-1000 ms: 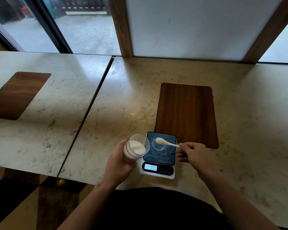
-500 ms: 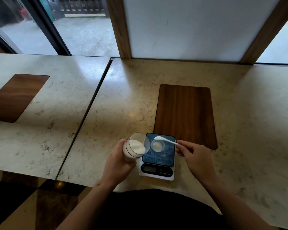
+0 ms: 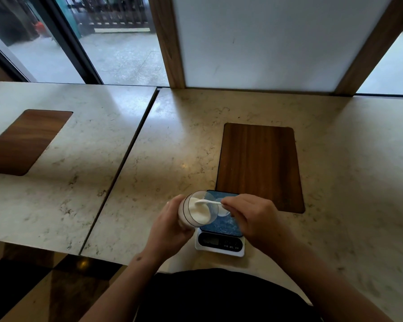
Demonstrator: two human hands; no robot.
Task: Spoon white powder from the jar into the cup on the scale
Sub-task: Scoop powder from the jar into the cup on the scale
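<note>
My left hand (image 3: 170, 225) holds a clear jar (image 3: 197, 211) of white powder, tilted with its mouth toward the right, just over the left edge of the scale (image 3: 220, 238). My right hand (image 3: 251, 213) pinches the handle of a white spoon (image 3: 207, 202), whose bowl is inside the jar's mouth on the powder. A small clear cup (image 3: 224, 213) stands on the scale's dark blue platform, mostly hidden behind the jar and my right fingers. The scale's display is dark.
A dark wooden inlay (image 3: 260, 166) lies in the marble counter (image 3: 177, 147) just beyond the scale. A seam (image 3: 121, 168) divides this counter from the left one, which has its own wooden inlay (image 3: 23, 140). The counter's front edge is close to my body.
The spoon has moved left from above the cup into the jar's mouth. My right hand followed it left over the scale. The scale's display went from lit to dark.
</note>
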